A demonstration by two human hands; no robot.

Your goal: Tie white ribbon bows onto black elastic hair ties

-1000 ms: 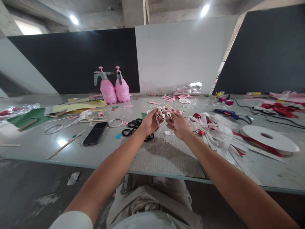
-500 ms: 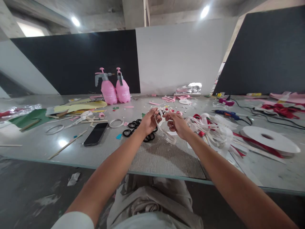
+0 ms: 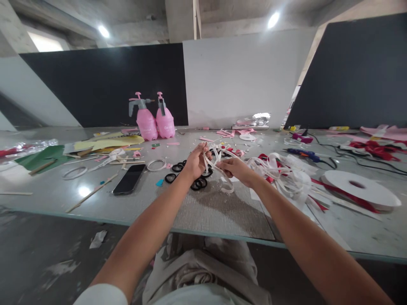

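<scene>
The grey counter (image 3: 95, 199) carried craft litter. At three o'clock lay a white ribbon spool (image 3: 359, 188); at eleven stood two pink spray bottles (image 3: 154, 120). At centre, the left hand (image 3: 195, 163) and right hand (image 3: 237, 168) each pinched white ribbon loops (image 3: 219, 163) above the counter. The loops looked only partly gathered, untied, with loose ribbon (image 3: 286, 173) trailing toward three o'clock.
</scene>
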